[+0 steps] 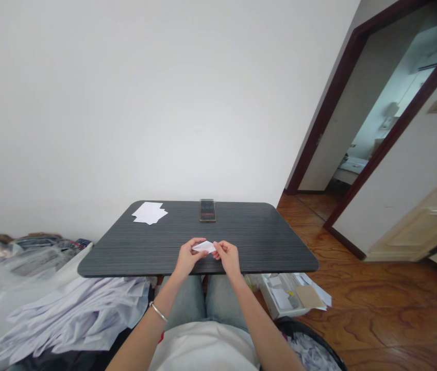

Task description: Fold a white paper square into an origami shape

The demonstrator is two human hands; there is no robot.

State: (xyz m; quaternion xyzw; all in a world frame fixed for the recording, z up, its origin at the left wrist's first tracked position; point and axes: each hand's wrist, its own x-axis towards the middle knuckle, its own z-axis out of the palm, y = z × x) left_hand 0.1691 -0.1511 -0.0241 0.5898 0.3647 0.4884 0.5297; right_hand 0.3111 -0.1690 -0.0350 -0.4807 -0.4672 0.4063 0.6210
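A small folded piece of white paper (204, 247) is held between both hands, just above the near part of the dark table (241, 232). My left hand (188, 256) pinches its left side, with the thumb along the lower edge. At the paper's right end, the fingertips of my right hand (227, 254) are closed on it. The paper has a pointed, roughly diamond-like outline. Several loose white sheets (149, 212) lie overlapped at the table's far left.
A phone-like dark device (207, 210) stands at the table's back edge. White cloth (75, 314) is heaped at the lower left. Right of my legs are a box (280, 296) with papers and a black bin (315, 350) of scraps. A doorway opens at the right.
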